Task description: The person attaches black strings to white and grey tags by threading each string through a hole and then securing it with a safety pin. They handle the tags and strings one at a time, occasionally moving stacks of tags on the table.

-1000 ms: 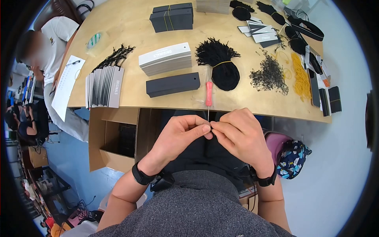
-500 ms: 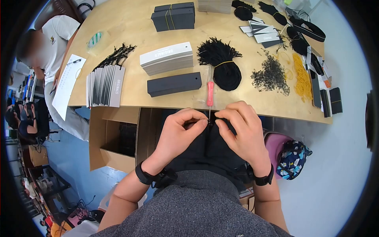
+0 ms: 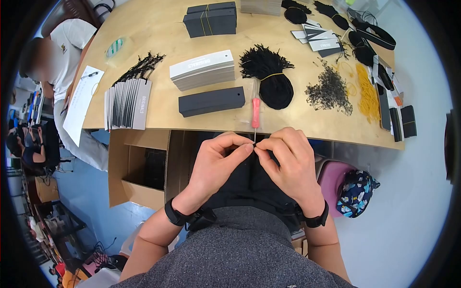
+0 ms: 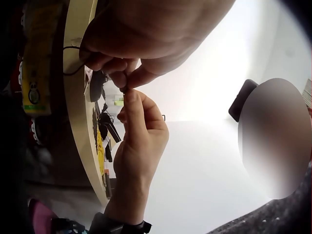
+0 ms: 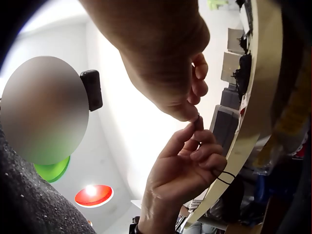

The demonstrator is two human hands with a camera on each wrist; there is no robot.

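In front of the table edge, my left hand [image 3: 218,161] and right hand [image 3: 289,161] meet fingertip to fingertip. Both pinch a small dark bit of black cord [image 3: 254,145], mostly hidden by the fingers. A thin loop of the cord [image 5: 232,174] sticks out past my left fingers in the right wrist view. Just beyond the fingertips, a pink-handled tool [image 3: 256,114] lies on the table, its thin metal shaft [image 3: 255,135] jutting over the edge to where the hands meet.
On the table [image 3: 158,24] are dark tags [image 3: 211,102], white tags [image 3: 201,71], finished-looking corded tags [image 3: 127,105], a black cord bundle [image 3: 276,91], small dark pins [image 3: 329,91] and yellow bands [image 3: 367,93]. An open carton [image 3: 139,192] stands below left; a person [image 3: 72,43] sits at left.
My right hand drew slightly away from the left half a second ago, its fingers spread, and has come back to pinch at the left fingertips. The left hand barely moved.
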